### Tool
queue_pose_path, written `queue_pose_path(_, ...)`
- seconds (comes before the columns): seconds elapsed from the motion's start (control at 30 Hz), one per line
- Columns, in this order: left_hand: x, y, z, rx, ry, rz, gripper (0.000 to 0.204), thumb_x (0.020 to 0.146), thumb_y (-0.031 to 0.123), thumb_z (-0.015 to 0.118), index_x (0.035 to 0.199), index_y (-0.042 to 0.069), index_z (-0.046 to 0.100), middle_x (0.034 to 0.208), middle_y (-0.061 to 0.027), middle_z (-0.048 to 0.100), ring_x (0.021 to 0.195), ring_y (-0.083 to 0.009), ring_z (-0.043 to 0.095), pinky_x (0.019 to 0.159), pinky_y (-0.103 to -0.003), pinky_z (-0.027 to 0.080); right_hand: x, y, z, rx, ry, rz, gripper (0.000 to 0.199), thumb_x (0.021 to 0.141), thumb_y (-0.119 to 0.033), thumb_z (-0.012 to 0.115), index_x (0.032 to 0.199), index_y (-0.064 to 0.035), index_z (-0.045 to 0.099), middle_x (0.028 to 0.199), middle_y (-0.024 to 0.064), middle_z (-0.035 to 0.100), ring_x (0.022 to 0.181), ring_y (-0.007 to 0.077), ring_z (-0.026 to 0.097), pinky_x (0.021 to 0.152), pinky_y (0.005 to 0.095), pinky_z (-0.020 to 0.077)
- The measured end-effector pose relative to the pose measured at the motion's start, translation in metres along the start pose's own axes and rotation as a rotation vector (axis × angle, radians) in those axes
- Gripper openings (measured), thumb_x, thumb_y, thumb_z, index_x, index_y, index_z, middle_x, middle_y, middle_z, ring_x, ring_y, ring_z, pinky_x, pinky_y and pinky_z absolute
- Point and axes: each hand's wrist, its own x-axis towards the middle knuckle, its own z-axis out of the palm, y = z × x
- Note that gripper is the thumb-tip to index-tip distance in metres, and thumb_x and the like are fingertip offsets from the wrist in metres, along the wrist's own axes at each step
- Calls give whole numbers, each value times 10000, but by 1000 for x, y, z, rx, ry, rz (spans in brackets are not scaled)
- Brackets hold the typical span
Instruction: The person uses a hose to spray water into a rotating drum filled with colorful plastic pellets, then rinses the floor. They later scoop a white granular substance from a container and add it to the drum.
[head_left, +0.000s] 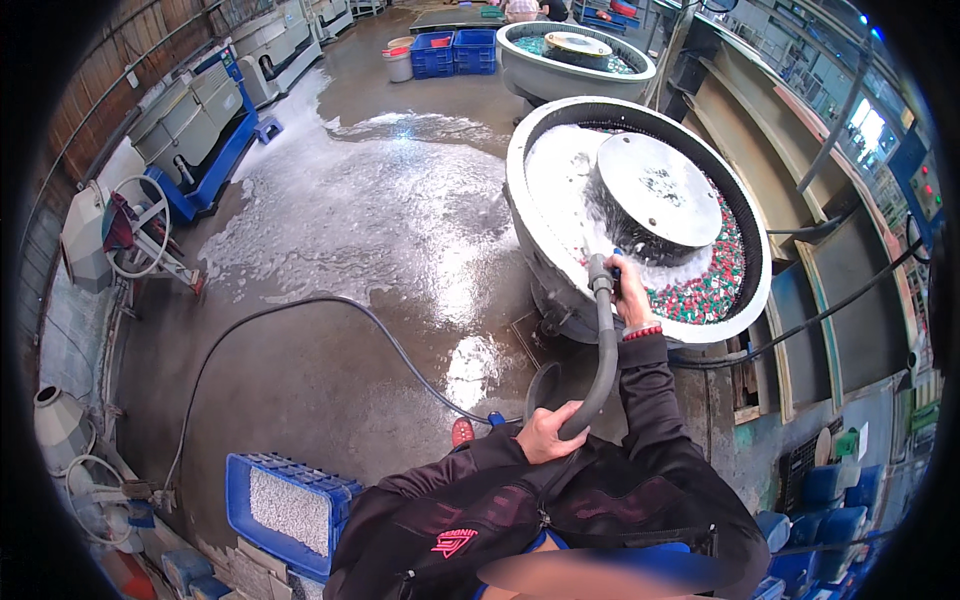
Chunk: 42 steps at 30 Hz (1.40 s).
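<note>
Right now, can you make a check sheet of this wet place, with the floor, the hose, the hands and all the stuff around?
Surface: concrete floor, wet, foam spread across the middle.
Job's things: grey hose, its end over the tub; tub holds foam and red, green and white pieces around a metal dome.
Clutter: blue crate of pale bits at lower left; white bucket far back.
Grippers: right hand grips the hose near its end; left hand grips it lower down.
Cables: thin black line curves over the floor.
Surroundings: second tub behind; grey machines along the left wall.
</note>
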Motion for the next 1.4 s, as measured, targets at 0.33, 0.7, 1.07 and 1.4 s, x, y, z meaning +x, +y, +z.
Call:
queue_pose_path(0.33, -1, 0, -2, -57, -3, -5, 336, 769, 33, 635, 1092, 21, 544, 879, -71, 632, 713, -121, 635, 645, -227, 477, 23, 9, 18, 157, -191, -52, 262, 742, -217, 563, 859, 17, 545, 697, 91, 570, 617, 182, 565, 561, 301, 482)
queue_pose_path(0.7, -9, 0, -13, -65, 83, 11, 340, 760, 2, 636, 1091, 18, 565, 901, -64, 647, 726, -109, 641, 656, -224, 486, 5, -15, 63, 90, -246, -135, 180, 721, -185, 568, 807, -28, 543, 674, 43, 522, 563, 147, 509, 520, 264, 443)
queue_pose_path(1.07, -9, -3, -19, -24, 81, -7, 340, 760, 17, 639, 1092, 14, 562, 871, -74, 650, 682, -113, 641, 619, -228, 486, 15, -2, 39, 177, -148, -187, 196, 724, -215, 560, 814, -42, 580, 660, 17, 534, 526, 112, 500, 436, 245, 400)
queue_pose_path(1.4, -4, -2, -16, -34, 14, 41, 330, 763, 15, 638, 1083, 2, 559, 839, -73, 643, 646, -110, 625, 603, -236, 481, 10, 0, 17, 207, -162, -186, 200, 754, -216, 575, 828, -33, 542, 681, 60, 546, 545, 151, 533, 483, 275, 463)
